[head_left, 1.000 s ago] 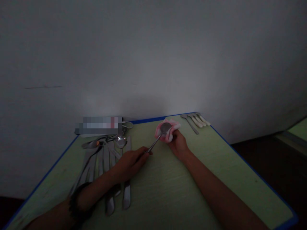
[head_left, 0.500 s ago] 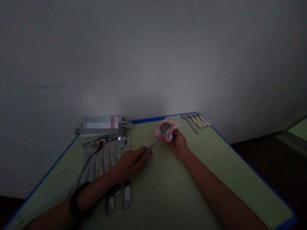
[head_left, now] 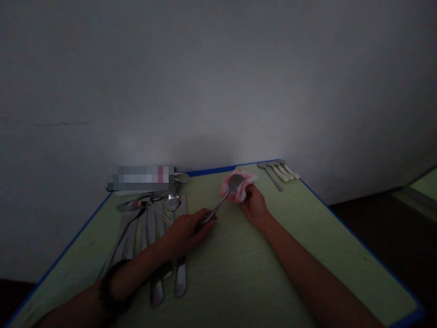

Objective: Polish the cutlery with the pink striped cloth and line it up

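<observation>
My left hand is closed round the handle of a metal spoon, which slants up to the right over the table. The spoon's round bowl rests against a pink and white cloth. My right hand grips that cloth from its right side, with the fingers partly hidden by it. Under and beside my left forearm lie several metal knives. Other spoons lie in a loose heap past them.
The green table has a blue edge and stands against a grey wall. A blurred-out box sits at the back left. Several forks, some with white handles, lie at the back right.
The spoon's handle has turned slightly in my left hand, and more of its end shows. The cloth and my right hand have hardly moved.
</observation>
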A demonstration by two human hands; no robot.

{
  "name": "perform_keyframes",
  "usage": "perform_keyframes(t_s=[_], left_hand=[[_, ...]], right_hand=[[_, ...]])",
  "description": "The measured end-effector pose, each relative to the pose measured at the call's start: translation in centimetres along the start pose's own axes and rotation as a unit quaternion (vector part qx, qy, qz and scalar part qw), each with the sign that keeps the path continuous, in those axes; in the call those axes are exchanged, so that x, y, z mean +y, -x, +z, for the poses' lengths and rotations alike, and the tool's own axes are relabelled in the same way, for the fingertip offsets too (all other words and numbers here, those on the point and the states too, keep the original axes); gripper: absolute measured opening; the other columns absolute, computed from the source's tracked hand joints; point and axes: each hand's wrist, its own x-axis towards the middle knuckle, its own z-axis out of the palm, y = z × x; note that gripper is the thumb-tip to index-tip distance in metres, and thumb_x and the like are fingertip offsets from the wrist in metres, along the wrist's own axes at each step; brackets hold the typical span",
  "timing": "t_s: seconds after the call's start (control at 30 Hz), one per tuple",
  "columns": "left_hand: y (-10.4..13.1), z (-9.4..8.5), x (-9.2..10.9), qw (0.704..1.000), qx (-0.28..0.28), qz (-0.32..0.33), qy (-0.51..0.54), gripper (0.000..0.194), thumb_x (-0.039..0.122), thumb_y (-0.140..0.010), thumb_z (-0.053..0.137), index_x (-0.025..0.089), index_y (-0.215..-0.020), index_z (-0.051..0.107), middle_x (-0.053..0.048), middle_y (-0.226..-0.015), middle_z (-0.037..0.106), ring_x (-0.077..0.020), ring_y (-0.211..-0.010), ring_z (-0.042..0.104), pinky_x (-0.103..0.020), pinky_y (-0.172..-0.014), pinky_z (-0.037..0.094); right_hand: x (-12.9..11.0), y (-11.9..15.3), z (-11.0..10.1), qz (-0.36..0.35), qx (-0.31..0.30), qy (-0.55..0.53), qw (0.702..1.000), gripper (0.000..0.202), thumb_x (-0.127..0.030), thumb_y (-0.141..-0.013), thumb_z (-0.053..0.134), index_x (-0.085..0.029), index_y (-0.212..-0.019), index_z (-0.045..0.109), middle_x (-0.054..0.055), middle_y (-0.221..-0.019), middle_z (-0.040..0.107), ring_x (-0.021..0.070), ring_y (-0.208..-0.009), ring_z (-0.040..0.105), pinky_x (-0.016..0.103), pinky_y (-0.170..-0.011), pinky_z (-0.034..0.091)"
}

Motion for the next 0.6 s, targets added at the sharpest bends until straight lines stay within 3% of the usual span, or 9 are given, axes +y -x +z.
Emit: perform_keyframes(t_s=[0.23, 0.4, 0.5, 0.6], left_hand=[[0.02, 0.05, 0.16, 1.0, 0.014, -0.008, -0.018, 0.031, 0.038, -0.087, 0.041, 0.021, -0.112, 0.05, 0.002, -0.07, 0.063, -0.0158, -0.063, 0.061, -0.024, -0.058, 0.041], [0.04, 0.13, -0.06, 1.0, 0.017, -0.009, 0.0, 0.032, 0.038, -0.091, 0.035, 0.021, -0.115, 0.048, -0.001, -0.08, 0.066, -0.0168, -0.07, 0.062, -0.025, -0.063, 0.043], [0.09, 0.01, -0.18, 1.0, 0.013, -0.013, 0.011, 0.035, 0.038, -0.092, 0.031, 0.022, -0.118, 0.047, 0.0, -0.078, 0.065, -0.0169, -0.071, 0.062, -0.025, -0.063, 0.043], [0.14, -0.13, -0.26, 1.0, -0.006, -0.004, 0.019, 0.036, 0.038, -0.093, 0.03, 0.024, -0.121, 0.047, -0.001, -0.086, 0.067, -0.0164, -0.074, 0.063, -0.025, -0.067, 0.044]], right_hand=[[-0.12, 0.03, 0.16, 0.003, 0.008, -0.013, 1.0, 0.01, -0.011, -0.065, 0.051, -0.019, -0.067, 0.057, -0.005, -0.061, 0.057, 0.0077, -0.046, 0.041, 0.02, -0.043, 0.038], [0.04, -0.15, -0.08, -0.021, 0.001, 0.01, 1.0, 0.009, -0.023, -0.073, 0.05, -0.02, -0.073, 0.058, -0.002, -0.072, 0.062, 0.0114, -0.061, 0.053, 0.022, -0.054, 0.044], [0.16, 0.11, -0.33, -0.074, 0.0, 0.122, 0.99, 0.023, -0.04, -0.077, 0.052, -0.019, -0.083, 0.06, 0.0, -0.082, 0.063, 0.0145, -0.076, 0.057, 0.026, -0.065, 0.046], [-0.03, 0.53, -0.71, -0.129, 0.016, 0.312, 0.941, 0.033, -0.044, -0.071, 0.061, -0.016, -0.088, 0.062, 0.003, -0.083, 0.064, 0.0158, -0.077, 0.057, 0.027, -0.07, 0.044]])
